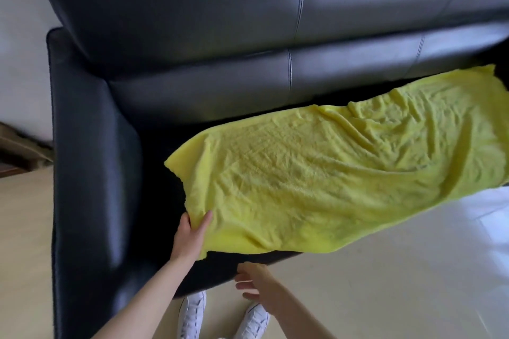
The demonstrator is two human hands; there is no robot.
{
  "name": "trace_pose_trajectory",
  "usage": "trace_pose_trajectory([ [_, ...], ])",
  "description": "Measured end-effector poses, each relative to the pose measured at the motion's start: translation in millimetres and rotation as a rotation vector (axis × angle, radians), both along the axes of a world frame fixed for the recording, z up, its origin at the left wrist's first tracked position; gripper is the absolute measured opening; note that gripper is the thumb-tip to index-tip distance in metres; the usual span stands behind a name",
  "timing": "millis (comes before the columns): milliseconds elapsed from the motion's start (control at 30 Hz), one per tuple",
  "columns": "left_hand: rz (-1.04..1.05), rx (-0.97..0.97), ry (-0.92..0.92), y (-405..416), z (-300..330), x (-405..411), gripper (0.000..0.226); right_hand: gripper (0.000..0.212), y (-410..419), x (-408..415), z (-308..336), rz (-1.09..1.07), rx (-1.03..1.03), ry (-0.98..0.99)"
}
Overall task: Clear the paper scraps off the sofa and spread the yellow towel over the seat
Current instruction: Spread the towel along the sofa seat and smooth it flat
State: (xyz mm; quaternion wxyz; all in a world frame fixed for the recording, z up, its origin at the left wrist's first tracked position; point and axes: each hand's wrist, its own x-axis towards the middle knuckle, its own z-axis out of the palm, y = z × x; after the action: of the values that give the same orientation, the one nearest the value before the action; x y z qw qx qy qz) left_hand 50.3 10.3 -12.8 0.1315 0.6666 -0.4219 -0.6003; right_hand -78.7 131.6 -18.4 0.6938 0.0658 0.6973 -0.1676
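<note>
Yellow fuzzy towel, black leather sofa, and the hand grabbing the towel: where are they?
Yellow fuzzy towel (330,173): head view, its wrinkled middle.
Black leather sofa (91,146): head view, the padded armrest.
Left hand (190,237): head view, back of the hand pinching the towel's corner.

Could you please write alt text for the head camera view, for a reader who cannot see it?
A yellow towel lies spread and wrinkled across a black leather sofa seat. The left hand pinches its near corner; the right hand hovers open above white sneakers.
</note>
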Motion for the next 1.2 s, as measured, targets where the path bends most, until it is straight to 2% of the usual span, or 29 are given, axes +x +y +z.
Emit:
trace_pose_trajectory([
  [67,0.092,0.245,0.081,2,-4,3,0.054,0.024,1,11,-6,-0.265,-0.021,-0.084],
  [133,0.137,0.446,0.163,6,-7,7,0.044,0.032,-1,23,-11,-0.500,-0.046,-0.140],
  [200,0.134,0.518,0.208,10,-10,15,0.034,0.032,-4,34,-10,-0.662,-0.064,-0.184],
  [300,0.156,0.471,0.253,22,-16,27,0.033,0.031,-6,46,-5,-0.821,-0.100,-0.235],
  [433,0.212,0.290,0.256,27,-13,36,0.036,0.026,-7,53,4,-0.818,-0.114,-0.219],
  [533,0.105,0.202,0.219,26,-10,42,0.050,0.030,-3,55,8,-0.830,-0.082,-0.146],
  [633,-0.032,0.146,0.122,24,-8,47,0.049,0.033,6,56,4,-0.828,-0.079,-0.093],
  [767,-0.035,0.105,0.098,12,-5,47,0.050,0.024,11,59,0,-0.901,-0.146,-0.167],
  [867,-0.036,0.097,0.029,4,-6,45,0.045,0.021,9,65,-4,-1.028,-0.228,-0.272],
  [967,-0.023,0.158,-0.042,-2,-9,44,0.050,0.021,4,72,-7,-1.059,-0.266,-0.299],
  [1133,0.094,0.245,-0.021,-11,-11,41,0.039,0.044,-3,80,-10,-0.845,-0.284,-0.266],
  [1200,0.144,0.268,-0.006,-13,-12,41,0.036,0.044,-5,82,-7,-0.774,-0.275,-0.181],
])
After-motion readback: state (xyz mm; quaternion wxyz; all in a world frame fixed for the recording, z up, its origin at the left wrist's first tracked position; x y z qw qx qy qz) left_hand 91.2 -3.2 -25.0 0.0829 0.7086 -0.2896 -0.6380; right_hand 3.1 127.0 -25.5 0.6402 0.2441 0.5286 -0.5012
